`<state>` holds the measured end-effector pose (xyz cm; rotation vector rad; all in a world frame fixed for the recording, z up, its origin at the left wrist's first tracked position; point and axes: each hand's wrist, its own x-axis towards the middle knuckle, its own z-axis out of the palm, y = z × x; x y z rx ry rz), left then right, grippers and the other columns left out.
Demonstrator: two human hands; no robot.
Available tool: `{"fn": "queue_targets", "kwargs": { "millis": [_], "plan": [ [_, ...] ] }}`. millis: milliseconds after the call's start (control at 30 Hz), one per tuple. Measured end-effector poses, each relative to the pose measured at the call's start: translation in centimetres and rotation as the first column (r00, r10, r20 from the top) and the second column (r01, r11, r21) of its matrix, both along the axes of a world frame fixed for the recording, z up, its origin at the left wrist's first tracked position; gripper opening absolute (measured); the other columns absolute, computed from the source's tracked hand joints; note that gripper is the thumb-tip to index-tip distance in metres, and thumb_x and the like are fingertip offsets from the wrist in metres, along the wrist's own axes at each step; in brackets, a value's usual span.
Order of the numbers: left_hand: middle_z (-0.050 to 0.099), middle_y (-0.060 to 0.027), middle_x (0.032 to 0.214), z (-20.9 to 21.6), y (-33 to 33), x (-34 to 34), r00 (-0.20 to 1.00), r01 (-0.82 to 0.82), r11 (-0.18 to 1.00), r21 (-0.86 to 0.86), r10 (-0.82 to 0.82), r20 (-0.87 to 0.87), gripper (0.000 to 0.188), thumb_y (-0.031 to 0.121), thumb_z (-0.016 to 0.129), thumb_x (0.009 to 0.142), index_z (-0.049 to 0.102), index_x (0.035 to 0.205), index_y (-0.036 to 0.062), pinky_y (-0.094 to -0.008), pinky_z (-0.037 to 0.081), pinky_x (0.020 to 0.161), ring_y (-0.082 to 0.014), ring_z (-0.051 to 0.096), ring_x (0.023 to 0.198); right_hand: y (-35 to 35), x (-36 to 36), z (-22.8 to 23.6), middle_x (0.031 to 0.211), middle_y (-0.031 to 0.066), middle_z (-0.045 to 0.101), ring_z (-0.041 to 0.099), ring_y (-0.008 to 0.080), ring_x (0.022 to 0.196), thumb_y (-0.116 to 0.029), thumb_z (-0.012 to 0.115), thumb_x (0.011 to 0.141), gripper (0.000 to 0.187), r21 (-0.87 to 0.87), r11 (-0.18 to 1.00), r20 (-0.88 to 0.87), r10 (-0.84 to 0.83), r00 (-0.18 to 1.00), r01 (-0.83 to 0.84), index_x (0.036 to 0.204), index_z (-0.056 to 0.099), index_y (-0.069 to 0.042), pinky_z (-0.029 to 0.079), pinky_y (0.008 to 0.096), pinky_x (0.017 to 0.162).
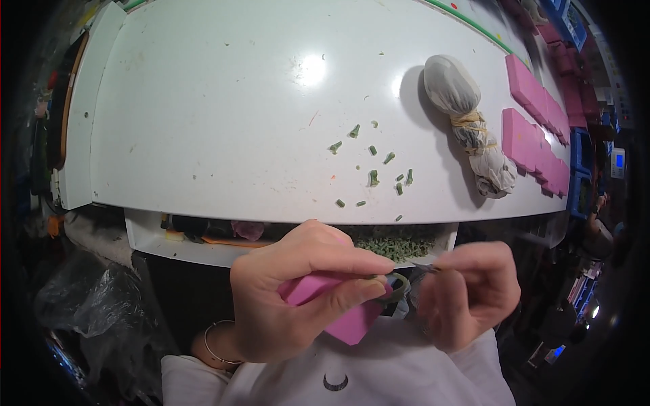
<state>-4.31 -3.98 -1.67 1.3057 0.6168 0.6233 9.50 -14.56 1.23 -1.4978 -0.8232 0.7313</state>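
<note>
In front of my chest, my left hand (298, 287) is closed round a pink block (355, 323) with flat, angled faces. Its thumb and forefinger also pinch something small and greenish at their tips, too small to name. Beside those fingertips is a dull green curved band (398, 288); what it belongs to is hidden. My right hand (470, 291), a little to the right and slightly blurred, is closed with thumb and forefinger on a thin pointed metal piece (425, 268) that points toward my left hand. Small cut green stem pieces (374, 178) lie scattered on the white table (223, 128) beyond.
An open drawer (443, 243) under the table edge holds many green scraps (396, 247). A cloth-wrapped bundle (467, 122) bound with bands lies at the right. Pink blocks (525, 142) stand in rows at the far right. Clear plastic bags (101, 304) hang at the left.
</note>
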Motion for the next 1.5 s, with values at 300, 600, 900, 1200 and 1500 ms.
{"fn": "queue_targets", "kwargs": {
  "millis": [300,600,900,1200,1500],
  "plan": [
    [0.065,-0.0068,0.075,-0.56,-0.28,-0.03,0.998,-0.018,0.998,-0.055,0.021,0.06,0.018,0.0,0.074,0.069,0.069,0.086,0.0008,-0.0244,0.045,0.063,-0.0136,0.057,0.068,0.44,0.52,-0.29,0.076,0.0133,0.064,0.059,0.0062,0.062,0.012,0.058,0.079,0.015,0.024,0.986,-0.154,0.168,0.974,-0.167,0.094,0.055,0.012,0.044,0.0148,0.052],
    [0.066,-0.0066,0.075,-0.55,-0.18,0.03,0.998,-0.001,0.997,-0.074,0.005,0.061,0.018,0.0,0.074,0.069,0.069,0.086,0.0013,-0.0246,0.045,0.065,-0.0137,0.057,0.069,0.58,0.53,-0.28,0.073,0.0128,0.064,0.061,0.0077,0.062,0.011,0.06,0.078,0.015,-0.024,0.985,-0.06,0.171,0.983,-0.173,0.092,0.056,0.011,0.046,0.0154,0.052],
    [0.065,-0.0104,0.077,-0.26,-0.18,-0.05,1.0,0.008,0.994,-0.113,-0.006,0.014,0.015,0.0,0.073,0.071,0.067,0.085,-0.0012,-0.0251,0.045,0.063,-0.0157,0.058,0.071,0.56,0.34,-0.2,0.07,0.0111,0.066,0.062,0.0073,0.059,0.009,0.062,0.076,0.014,-0.082,0.986,0.052,0.15,0.987,-0.145,0.089,0.057,0.009,0.047,0.0157,0.052],
    [0.064,-0.0126,0.074,-0.29,-0.14,0.1,0.999,0.015,0.992,-0.125,-0.009,0.05,0.014,0.003,0.072,0.072,0.065,0.082,-0.0033,-0.0271,0.046,0.063,-0.0182,0.057,0.073,0.43,0.19,-0.22,0.071,0.0116,0.065,0.062,0.0076,0.058,0.01,0.063,0.075,0.015,-0.067,0.988,0.033,0.141,0.989,-0.139,0.089,0.058,0.009,0.047,0.0157,0.051],
    [0.066,-0.0104,0.083,-0.56,0.02,-0.18,0.996,0.063,0.987,-0.151,-0.052,0.077,0.015,0.001,0.07,0.075,0.067,0.09,-0.0013,-0.0228,0.047,0.065,-0.0122,0.06,0.073,0.49,0.03,-0.31,0.07,0.0108,0.065,0.061,0.0059,0.058,0.009,0.062,0.077,0.013,-0.052,0.991,0.008,0.127,0.992,-0.126,0.089,0.058,0.009,0.044,0.0145,0.049]
  ]
}}
